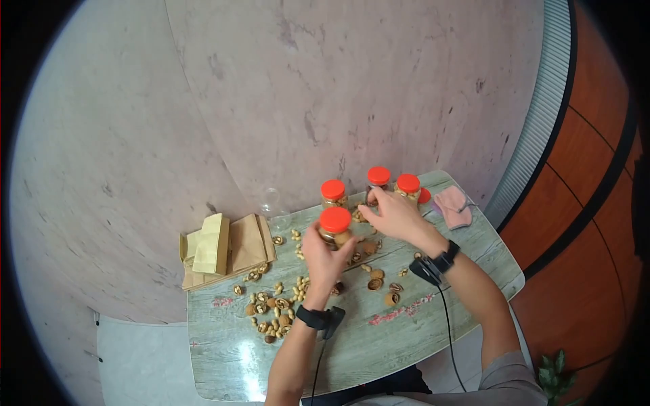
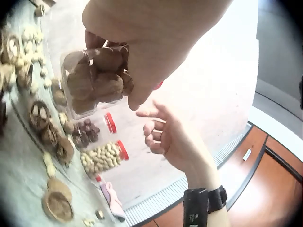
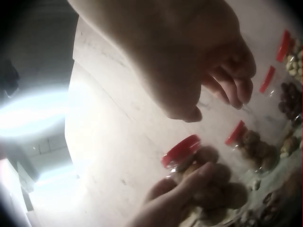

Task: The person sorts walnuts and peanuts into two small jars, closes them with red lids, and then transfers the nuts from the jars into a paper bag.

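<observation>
My left hand (image 1: 323, 260) grips a clear jar (image 2: 80, 87) full of whole walnuts, thumb on one side and fingers on the other. A red lid (image 1: 334, 219) tops this jar, seen also in the right wrist view. To its right and a little farther back, my right hand (image 1: 401, 220) hangs in the air with loosely bent fingers and nothing in them. Behind the hands are another red-lidded walnut jar (image 3: 255, 149), a jar of dark reddish-brown pieces (image 2: 87, 132) and a jar of peanuts (image 2: 102, 158).
Brown paper bags (image 1: 247, 243) and a yellowish paper packet (image 1: 212, 247) lie at the table's left. Loose peanuts and walnuts (image 1: 271, 311) are scattered across the table (image 1: 244, 362). A pink cloth (image 1: 452, 207) lies at the right, beside a loose red lid (image 1: 424, 196).
</observation>
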### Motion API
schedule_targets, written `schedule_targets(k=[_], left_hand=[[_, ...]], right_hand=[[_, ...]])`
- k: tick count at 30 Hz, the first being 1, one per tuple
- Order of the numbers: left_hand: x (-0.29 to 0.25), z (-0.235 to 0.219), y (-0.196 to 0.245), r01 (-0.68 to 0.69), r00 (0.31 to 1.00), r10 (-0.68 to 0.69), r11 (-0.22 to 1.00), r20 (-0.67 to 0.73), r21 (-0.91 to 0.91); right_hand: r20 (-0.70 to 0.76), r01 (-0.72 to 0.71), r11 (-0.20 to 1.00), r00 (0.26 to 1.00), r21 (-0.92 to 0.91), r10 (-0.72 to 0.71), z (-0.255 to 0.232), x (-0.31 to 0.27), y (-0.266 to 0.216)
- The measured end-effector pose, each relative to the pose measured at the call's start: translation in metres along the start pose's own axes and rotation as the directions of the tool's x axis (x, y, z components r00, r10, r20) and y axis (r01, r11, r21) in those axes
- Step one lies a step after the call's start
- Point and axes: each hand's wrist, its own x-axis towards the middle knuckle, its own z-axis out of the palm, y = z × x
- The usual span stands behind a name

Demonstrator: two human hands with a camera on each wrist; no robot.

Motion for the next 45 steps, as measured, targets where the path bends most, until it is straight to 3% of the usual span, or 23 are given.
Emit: schedule_targets(k=[4,7,9,12,15,18,23,26,30,39,42,44,45], left_hand=[[0.042,-0.017,-0.040,0.052,0.997,-0.047,0.994,-0.060,0.093],[0.070,-0.019,-0.062,0.091,0.995,-0.088,0.993,-0.055,0.069],[0.082,-0.015,-0.074,0.094,0.995,-0.090,0.993,-0.048,0.075],[0.094,-0.005,-0.083,0.084,0.996,-0.083,0.994,-0.017,0.066],[0.102,0.006,-0.094,0.086,0.996,-0.088,0.991,0.009,0.099],[0.104,0.008,-0.089,0.108,0.993,-0.113,0.988,0.037,0.114],[0.104,0.016,-0.100,0.090,0.994,-0.097,0.988,0.049,0.127],[0.105,0.019,-0.100,0.100,0.992,-0.110,0.986,0.066,0.132],[0.107,0.025,-0.101,0.111,0.985,-0.120,0.990,0.120,0.083],[0.120,0.037,-0.108,0.181,0.976,-0.179,0.984,0.121,-0.002],[0.116,0.035,-0.104,0.162,0.981,-0.164,0.986,0.103,0.026],[0.116,0.036,-0.107,0.154,0.983,-0.156,0.988,0.100,0.022],[0.116,0.037,-0.109,0.146,0.984,-0.147,0.989,0.099,0.015]], right_hand=[[-0.100,0.072,0.993,0.992,-0.095,-0.081,0.045,0.063,0.005],[-0.027,0.130,0.991,0.991,-0.022,-0.131,0.073,0.098,0.012],[0.124,0.207,0.967,0.974,-0.147,-0.190,0.090,0.114,0.021],[0.019,0.182,0.980,0.983,-0.079,-0.181,0.101,0.128,0.038],[-0.046,0.137,0.985,0.989,-0.102,-0.143,0.098,0.138,0.054],[0.004,0.093,0.987,0.996,-0.127,-0.093,0.086,0.147,0.058],[0.098,0.039,0.926,0.995,-0.375,-0.002,0.072,0.145,0.046],[0.102,0.084,0.881,0.994,-0.465,-0.041,0.069,0.132,0.038],[0.169,0.112,0.865,0.985,-0.488,-0.032,0.063,0.115,0.029],[0.166,0.229,0.926,0.969,-0.301,-0.186,0.067,0.129,0.046],[0.051,0.285,0.869,0.956,-0.404,-0.290,0.075,0.122,0.043],[-0.254,0.242,0.858,0.887,-0.453,-0.385,0.078,0.099,0.027],[-0.250,0.248,0.858,0.887,-0.450,-0.388,0.084,0.092,0.030]])
